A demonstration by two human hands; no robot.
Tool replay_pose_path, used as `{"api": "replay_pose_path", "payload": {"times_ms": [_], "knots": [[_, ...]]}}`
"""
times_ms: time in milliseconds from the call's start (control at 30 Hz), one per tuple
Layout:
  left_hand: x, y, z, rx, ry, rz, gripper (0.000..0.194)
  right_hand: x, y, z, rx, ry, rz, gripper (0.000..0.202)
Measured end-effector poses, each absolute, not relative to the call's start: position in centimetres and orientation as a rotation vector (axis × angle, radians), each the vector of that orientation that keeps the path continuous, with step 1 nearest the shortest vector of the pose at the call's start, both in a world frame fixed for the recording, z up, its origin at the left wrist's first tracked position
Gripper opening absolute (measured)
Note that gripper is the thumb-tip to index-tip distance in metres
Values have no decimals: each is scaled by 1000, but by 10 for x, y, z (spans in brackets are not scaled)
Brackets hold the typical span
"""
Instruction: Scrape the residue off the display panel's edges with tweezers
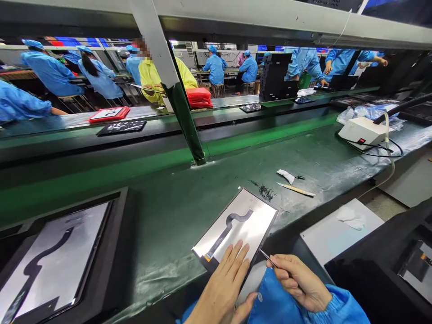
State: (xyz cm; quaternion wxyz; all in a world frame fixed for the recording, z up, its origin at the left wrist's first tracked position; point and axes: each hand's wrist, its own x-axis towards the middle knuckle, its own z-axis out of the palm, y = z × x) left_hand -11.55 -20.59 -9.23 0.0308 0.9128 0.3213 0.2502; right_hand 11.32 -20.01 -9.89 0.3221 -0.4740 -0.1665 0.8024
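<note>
The shiny panel (238,225) lies flat at the near edge of the green worktop (175,202); the left hand (224,281) presses it, fingers together; the right hand (299,281) pinches thin tweezers (266,256) at its edge; work looks underway; another panel (50,261) waits left.

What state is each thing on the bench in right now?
Left hand: flat on the display panel.
Right hand: pinching tweezers, tips at the panel's edge.
Display panel: back side up, flex cable lying flat on it.
Second panel: back up in a black tray, untouched.
White box: cables attached.
</note>
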Motion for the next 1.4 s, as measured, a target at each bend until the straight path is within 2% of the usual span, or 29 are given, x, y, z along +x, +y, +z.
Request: {"api": "replay_pose_path", "payload": {"times_ms": [133,267,433,533,700,867,1000,1100,1233,1400], "knots": [[-103,-202,-98,2793,1017,772,46,113,-200,-102,-1156,-300,2177,32],[-91,-200,-106,2830,1090,714,54,114,-200,-102,-1146,-274,2212,24],[-86,-200,-112,2849,1125,725,57,112,-201,-101,-1207,-460,2165,43],[-85,-200,-113,2842,1145,741,57,110,-202,-106,-1285,-764,1942,55],[-88,-200,-111,2789,1140,739,59,109,-204,-110,-1422,-1151,1592,56],[-91,-202,-108,2588,1241,750,69,109,-201,-103,-1450,-1029,1746,62],[-91,-203,-112,2577,1265,746,70,110,-198,-99,-1428,-811,1963,65],[-91,-203,-114,2574,1284,721,71,111,-199,-100,-1413,-780,1975,66],[-91,-203,-112,2566,1301,701,71,111,-208,-104,-1473,-1138,1579,57],[-91,-202,-109,2598,1273,750,70,110,-219,-104,-1566,-1560,1018,33]]}}
